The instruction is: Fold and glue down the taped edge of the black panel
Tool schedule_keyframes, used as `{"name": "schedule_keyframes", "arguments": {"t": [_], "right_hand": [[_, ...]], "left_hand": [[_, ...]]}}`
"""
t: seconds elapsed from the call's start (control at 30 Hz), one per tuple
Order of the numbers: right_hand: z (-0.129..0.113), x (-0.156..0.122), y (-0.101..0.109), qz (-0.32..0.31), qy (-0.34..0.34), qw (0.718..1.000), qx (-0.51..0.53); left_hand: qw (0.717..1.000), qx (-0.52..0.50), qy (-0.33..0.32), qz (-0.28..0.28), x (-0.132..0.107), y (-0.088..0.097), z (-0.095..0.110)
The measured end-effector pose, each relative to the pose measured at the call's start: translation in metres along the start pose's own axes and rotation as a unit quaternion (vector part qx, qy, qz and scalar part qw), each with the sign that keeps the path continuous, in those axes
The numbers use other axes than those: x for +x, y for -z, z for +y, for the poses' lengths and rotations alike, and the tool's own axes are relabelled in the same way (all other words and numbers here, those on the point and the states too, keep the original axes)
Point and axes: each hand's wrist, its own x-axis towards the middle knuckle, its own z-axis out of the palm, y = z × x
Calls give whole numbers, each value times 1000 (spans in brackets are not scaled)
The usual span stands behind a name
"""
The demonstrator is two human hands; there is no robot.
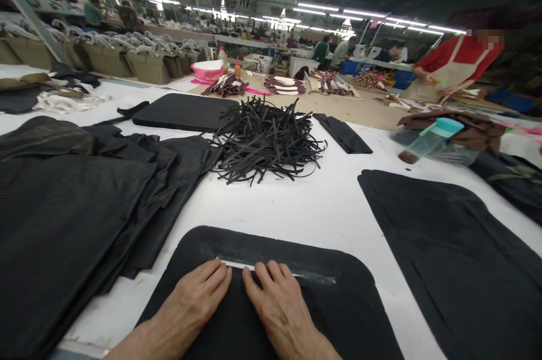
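Note:
A black panel (334, 315) with rounded corners lies in front of me on the white table. Near its far edge runs a long narrow pale strip (237, 264), with dull smears on the black surface around it. My left hand (192, 298) has its fingers bent and close together, pinching at the strip's near edge. Just to its right, my right hand (282, 306) presses bent fingers along the same edge, its thumb beside my left hand. The fingers cover part of the strip, and I cannot tell how much material lies under the tips.
A heap of thin black strips (271, 140) sits beyond the panel. Black sheets (76, 202) are piled at left; another black piece (457, 247) lies right. A teal-lidded bottle (432, 140) lies tilted. A person in a red top (457, 64) stands far right.

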Motion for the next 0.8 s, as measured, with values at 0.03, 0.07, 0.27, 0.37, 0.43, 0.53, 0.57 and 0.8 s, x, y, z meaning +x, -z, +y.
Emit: {"name": "schedule_keyframes", "arguments": {"t": [0.03,0.07,0.27,0.37,0.43,0.53,0.57,0.8], "right_hand": [[0,0,0,2,2,1000,-1],[0,1,0,2,3,1000,-1],[-2,4,2,-2,-1,1000,-6],[-1,1,1,-2,-5,1000,-8],[1,-2,1,4,-7,1000,-5],[3,-4,1,20,-4,1000,-3],[3,-4,2,25,-2,1000,-3],[1,-3,3,27,-4,1000,-6]], "left_hand": [[1000,-3,-2,1,1,1,0],[1000,-6,-1,-2,3,3,1],[994,25,24,-105,17,12,9],[994,3,26,-107,17,14,7],[995,-16,22,-92,13,16,1],[996,-24,26,-86,5,21,-7],[996,-22,30,-86,3,22,-9],[998,-9,46,-39,-7,21,-15]]}}
